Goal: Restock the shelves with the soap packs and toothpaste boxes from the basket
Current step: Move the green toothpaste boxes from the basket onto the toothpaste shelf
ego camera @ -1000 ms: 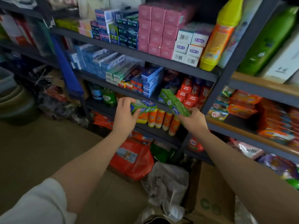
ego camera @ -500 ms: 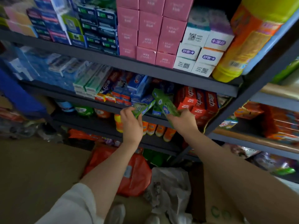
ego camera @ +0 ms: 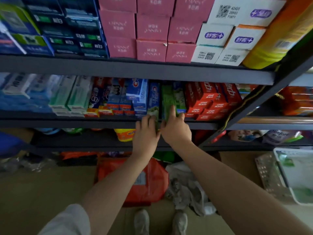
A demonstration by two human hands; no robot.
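Observation:
Green toothpaste boxes [ego camera: 166,99] lie lengthwise on the middle shelf [ego camera: 67,123], between blue toothpaste boxes [ego camera: 137,92] and red ones [ego camera: 211,99]. My right hand [ego camera: 176,129] grips their near end, with the index finger stretched along the top. My left hand [ego camera: 146,133] is just beside it and holds the end of another green toothpaste box [ego camera: 153,110] at the shelf's front edge. A white basket [ego camera: 294,150] with green packs in it stands on the floor at the lower right.
Pink boxes [ego camera: 150,28] and white boxes [ego camera: 228,36] fill the upper shelf. A dark diagonal shelf brace [ego camera: 254,106] runs right of my hands. An orange bottle [ego camera: 124,134] stands on the lower shelf. A red bag [ego camera: 149,180] and white plastic bag [ego camera: 186,189] lie on the floor.
I have stepped closer to the shelves. Both hands rose from the lower shelf's level and moved the green toothpaste boxes in onto the middle shelf, side by side.

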